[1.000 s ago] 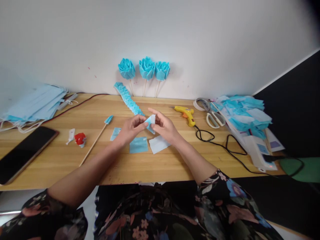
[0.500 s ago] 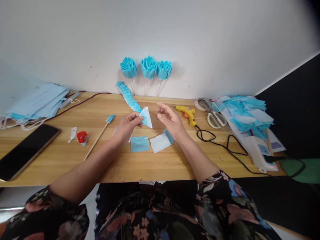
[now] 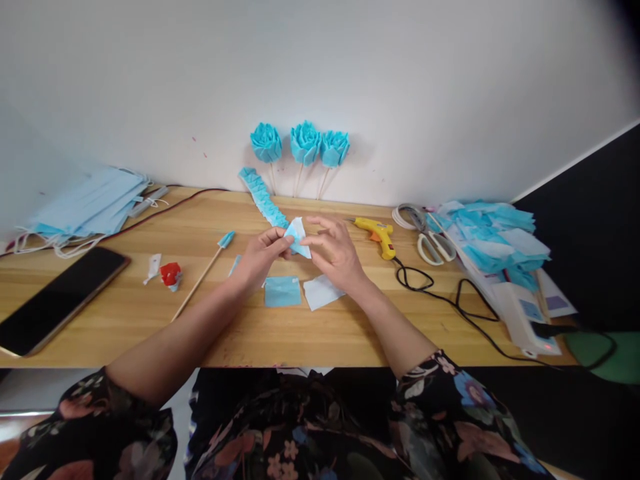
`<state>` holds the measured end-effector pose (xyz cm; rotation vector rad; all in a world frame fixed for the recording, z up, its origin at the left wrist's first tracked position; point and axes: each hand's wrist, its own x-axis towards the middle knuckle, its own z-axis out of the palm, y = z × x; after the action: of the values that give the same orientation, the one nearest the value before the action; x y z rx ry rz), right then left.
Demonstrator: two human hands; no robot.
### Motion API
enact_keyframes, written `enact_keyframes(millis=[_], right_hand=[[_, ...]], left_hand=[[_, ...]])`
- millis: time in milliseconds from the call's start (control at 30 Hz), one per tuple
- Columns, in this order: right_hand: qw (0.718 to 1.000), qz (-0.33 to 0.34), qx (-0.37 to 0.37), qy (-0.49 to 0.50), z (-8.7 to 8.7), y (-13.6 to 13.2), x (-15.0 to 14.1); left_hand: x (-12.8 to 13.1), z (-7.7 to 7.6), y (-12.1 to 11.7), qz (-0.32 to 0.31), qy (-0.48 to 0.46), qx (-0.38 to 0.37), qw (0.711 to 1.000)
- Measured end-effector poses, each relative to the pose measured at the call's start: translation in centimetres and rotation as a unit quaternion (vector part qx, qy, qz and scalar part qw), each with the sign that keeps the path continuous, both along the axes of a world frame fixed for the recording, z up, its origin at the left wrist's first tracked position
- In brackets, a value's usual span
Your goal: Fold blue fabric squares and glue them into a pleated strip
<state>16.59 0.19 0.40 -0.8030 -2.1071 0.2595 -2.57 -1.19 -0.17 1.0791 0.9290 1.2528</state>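
My left hand (image 3: 267, 253) pinches a folded piece of blue and white mask fabric (image 3: 299, 235) between thumb and fingers. From the right, my right hand (image 3: 334, 253) has thumb and index finger at the piece's right edge, gripping it there, with the other fingers spread apart. Behind my left hand lies a long strip of overlapping folded blue pieces (image 3: 263, 197), its near end partly hidden by the fingers. Below my hands, a flat blue rectangle (image 3: 283, 292) and a white rectangle (image 3: 323, 292) lie on the wooden table (image 3: 320, 340). Another blue scrap is mostly covered by my left hand.
Three blue fabric flowers (image 3: 305, 143) on sticks lean against the wall. Left are a blue-tipped stick (image 3: 203, 273), a red wrapper (image 3: 171, 273), a phone (image 3: 65, 300) and masks (image 3: 90, 203). Right are a yellow glue gun (image 3: 377, 235), scissors (image 3: 436, 248), fabric scraps (image 3: 495, 233) and a power strip (image 3: 525, 320).
My right hand has moved left to the folded piece and now touches its edge. The piece's lower right corner now shows blue where white was.
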Motion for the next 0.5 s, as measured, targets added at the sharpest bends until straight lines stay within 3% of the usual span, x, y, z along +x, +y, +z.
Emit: enact_keyframes(millis=[167, 500], right_hand=[[0.999, 0.011, -0.04, 0.011, 0.16, -0.03, 0.05], [0.999, 0.004, -0.038, 0.012, -0.4, 0.07, -0.15]], left_hand=[[0.09, -0.01, -0.02, -0.011, -0.002, -0.007, 1.0], [-0.13, -0.25, 0.04, 0.0, 0.027, -0.01, 1.0]])
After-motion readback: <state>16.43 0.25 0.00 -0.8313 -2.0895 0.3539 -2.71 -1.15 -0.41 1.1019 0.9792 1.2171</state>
